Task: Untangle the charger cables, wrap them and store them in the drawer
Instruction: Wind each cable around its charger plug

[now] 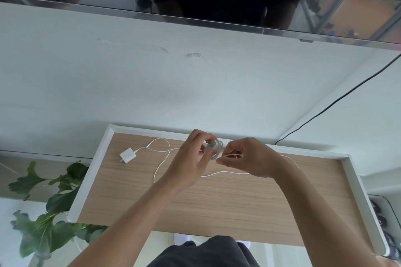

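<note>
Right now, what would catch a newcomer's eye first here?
Both hands meet above the open drawer: the left hand holds a wound cable bundle, the right hand pinches a strand beside it. A white charger plug lies in the drawer's far left, its loose cable looping across the wooden bottom.

A charger plug (128, 155) lies left in the open drawer (217, 199); its cable (161, 165) trails right; a plant (50, 208) stands left of the drawer.
</note>
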A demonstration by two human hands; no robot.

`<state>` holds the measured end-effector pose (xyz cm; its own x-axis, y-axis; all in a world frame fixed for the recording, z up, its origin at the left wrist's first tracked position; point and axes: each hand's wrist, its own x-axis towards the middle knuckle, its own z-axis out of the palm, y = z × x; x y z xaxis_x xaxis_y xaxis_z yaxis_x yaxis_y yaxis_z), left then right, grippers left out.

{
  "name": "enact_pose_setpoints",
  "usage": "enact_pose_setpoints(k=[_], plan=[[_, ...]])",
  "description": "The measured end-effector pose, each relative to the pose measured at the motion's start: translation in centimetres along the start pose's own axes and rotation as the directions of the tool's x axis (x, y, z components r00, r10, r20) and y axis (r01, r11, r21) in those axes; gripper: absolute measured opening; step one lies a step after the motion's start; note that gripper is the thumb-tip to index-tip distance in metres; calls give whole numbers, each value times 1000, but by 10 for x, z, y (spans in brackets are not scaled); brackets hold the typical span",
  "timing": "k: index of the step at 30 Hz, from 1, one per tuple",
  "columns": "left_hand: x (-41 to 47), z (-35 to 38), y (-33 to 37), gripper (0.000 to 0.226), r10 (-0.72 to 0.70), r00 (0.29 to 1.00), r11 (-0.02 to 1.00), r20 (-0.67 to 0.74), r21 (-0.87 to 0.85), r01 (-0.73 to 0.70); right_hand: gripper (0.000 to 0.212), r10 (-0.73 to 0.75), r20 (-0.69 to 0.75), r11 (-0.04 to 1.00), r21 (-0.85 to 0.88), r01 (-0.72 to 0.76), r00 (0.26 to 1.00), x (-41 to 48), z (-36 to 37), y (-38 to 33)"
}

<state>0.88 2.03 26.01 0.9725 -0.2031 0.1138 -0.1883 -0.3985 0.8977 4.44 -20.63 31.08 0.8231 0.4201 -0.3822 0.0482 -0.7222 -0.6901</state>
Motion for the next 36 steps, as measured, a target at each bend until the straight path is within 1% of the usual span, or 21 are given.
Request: enact_pose_setpoints(k=[2, 4, 8, 10, 11, 13, 15, 16, 17, 19, 21, 23, 25, 27, 29, 30, 31, 32, 33, 34, 36], plan=[[-1, 1, -4, 28, -11, 1000, 1000, 29, 11, 11, 28, -9, -45, 999, 52, 11, 999, 0, -7, 1], [-3, 2, -6, 32, -51, 998, 999, 42, -15, 52, 30, -15, -88, 993, 116, 25, 996, 2, -13, 5], [-6, -2, -9, 25, -154, 982, 968, 105, -181, 172, 28, -18, -132, 973, 226, 48, 991, 3, -12, 12], [-6, -3, -11, 24, -204, 965, 898, 165, -361, 251, 21, -18, -151, 950, 307, 65, 988, 3, -10, 12], [-6, -4, -12, 25, -220, 956, 850, 193, -443, 285, 21, -12, -150, 931, 360, 66, 989, 3, -8, 12], [-6, -3, -13, 26, -221, 944, 752, 245, -574, 325, 32, 27, -157, 897, 440, 46, 987, 6, 0, 13], [-5, -2, -12, 29, -208, 941, 657, 267, -674, 337, 52, 54, -165, 881, 472, 31, 985, 6, 8, 11], [-4, -1, -11, 31, -211, 941, 613, 264, -714, 338, 58, 59, -170, 875, 483, 31, 984, 7, 14, 14], [-3, -1, -10, 33, -221, 942, 578, 253, -744, 336, 57, 65, -173, 870, 492, 29, 983, 8, 19, 16], [0, 1, -8, 34, -259, 941, 536, 216, -778, 326, 44, 74, -148, 874, 486, 8, 986, 8, 29, 17], [1, 3, -10, 35, -294, 940, 518, 172, -798, 308, 40, 127, -118, 884, 464, -58, 985, 7, 37, 12], [1, 6, -14, 36, -332, 935, 502, 124, -816, 287, 48, 142, -118, 902, 424, -79, 983, 8, 44, 14], [1, 8, -17, 33, -367, 926, 508, 85, -816, 276, 52, 124, -112, 917, 393, -71, 986, 8, 48, 12], [1, 10, -20, 31, -409, 911, 531, 43, -801, 276, 47, 90, -82, 926, 373, -53, 993, 8, 51, 11], [1, 10, -21, 32, -442, 897, 572, -13, -775, 270, 44, 56, -53, 960, 276, -40, 997, 7, 52, 10], [1, 9, -23, 33, -443, 895, 633, -56, -726, 268, 46, 39, -36, 978, 208, -30, 999, 6, 53, 9], [1, 7, -24, 34, -436, 894, 722, -102, -633, 279, 48, 28, -20, 990, 141, -25, 999, 6, 53, 8], [1, 4, -24, 33, -418, 898, 809, -138, -507, 298, 49, 18, -12, 996, 86, -17, 1000, 6, 52, 7], [1, 2, -24, 31, -397, 904, 868, -160, -385, 313, 48, 13, -8, 999, 44, -12, 1000, 6, 51, 5], [0, 0, -25, 29, -378, 910, 900, -169, -300, 318, 45, 13, -8, 1000, 22, -13, 1000, 5, 48, 2], [-2, 0, -28, 26, -341, 926, 923, -163, -243, 297, 33, 20, -20, 1000, 10, -20, 1000, 5, 42, -2]])
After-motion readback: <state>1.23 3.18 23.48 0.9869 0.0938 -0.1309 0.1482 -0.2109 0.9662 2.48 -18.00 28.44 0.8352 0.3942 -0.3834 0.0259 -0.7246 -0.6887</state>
